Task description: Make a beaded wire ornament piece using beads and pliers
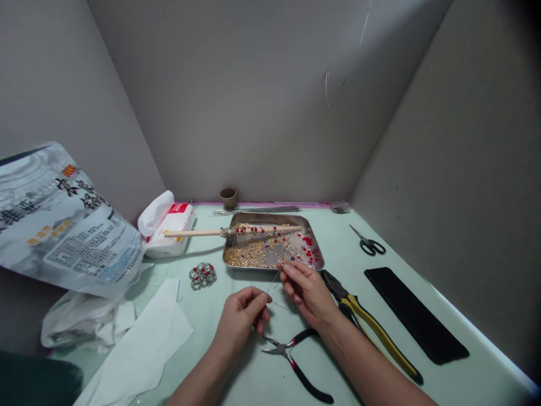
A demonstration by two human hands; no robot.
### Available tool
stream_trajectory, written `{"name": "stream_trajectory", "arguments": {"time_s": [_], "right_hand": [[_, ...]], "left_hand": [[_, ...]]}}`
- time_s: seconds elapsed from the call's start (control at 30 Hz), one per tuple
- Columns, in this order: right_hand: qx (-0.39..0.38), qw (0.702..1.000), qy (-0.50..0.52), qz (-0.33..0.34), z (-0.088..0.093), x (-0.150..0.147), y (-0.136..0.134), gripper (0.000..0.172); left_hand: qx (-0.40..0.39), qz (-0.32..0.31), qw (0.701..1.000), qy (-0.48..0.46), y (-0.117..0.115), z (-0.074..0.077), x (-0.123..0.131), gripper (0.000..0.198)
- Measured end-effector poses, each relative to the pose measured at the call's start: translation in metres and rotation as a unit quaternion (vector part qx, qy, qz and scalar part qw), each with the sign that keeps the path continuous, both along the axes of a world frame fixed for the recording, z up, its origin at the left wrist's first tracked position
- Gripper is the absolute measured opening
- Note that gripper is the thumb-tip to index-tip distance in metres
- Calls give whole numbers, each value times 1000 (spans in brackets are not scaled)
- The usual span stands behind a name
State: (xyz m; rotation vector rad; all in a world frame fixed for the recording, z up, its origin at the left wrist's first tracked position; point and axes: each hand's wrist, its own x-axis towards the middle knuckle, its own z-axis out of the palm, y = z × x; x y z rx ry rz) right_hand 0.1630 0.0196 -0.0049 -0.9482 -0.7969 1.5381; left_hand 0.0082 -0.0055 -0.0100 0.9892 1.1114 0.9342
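A thin wire [274, 281] runs between my two hands, just in front of a metal tray. My left hand [246, 310] pinches it between thumb and forefinger, and a loose end sticks out to the right. My right hand [305, 287] is higher, at the tray's near rim, fingertips pinched at the wire's upper end; whether a bead sits there is too small to tell. The metal tray [270, 269] holds gold, clear and red beads. Across it lies a wooden stick [194, 233] wound with red beads. A beaded wire ornament [203, 276] lies left of the tray.
Small pliers [280, 349] lie open below my hands. Larger yellow-handled pliers [376, 327], a black strip [416, 313] and scissors [369, 245] are at right. Left are a tissue pack [169, 228], white paper [139, 344] and a printed bag [71, 225]. A small cup [229, 198] stands behind.
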Motion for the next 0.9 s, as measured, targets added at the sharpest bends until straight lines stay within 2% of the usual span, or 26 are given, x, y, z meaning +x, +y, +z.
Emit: {"name": "stream_trajectory", "arguments": {"time_s": [0.4,0.57,0.67,0.77,0.9], "right_hand": [[11,999,-37,-22,3,-3,-1,29],[14,998,-61,1,1,-3,-3,27],[35,993,-110,34,1,-2,-4,24],[108,971,-202,69,3,-1,-6,17],[236,916,-317,74,7,0,-6,11]], "left_hand": [[-2,-9,1000,-15,-1,-1,0,29],[13,-17,1000,-12,-1,-3,-1,30],[23,-13,999,-18,-1,-4,0,31],[18,-15,999,-46,-2,-4,1,32],[-5,-10,996,-93,-3,-2,2,33]]}}
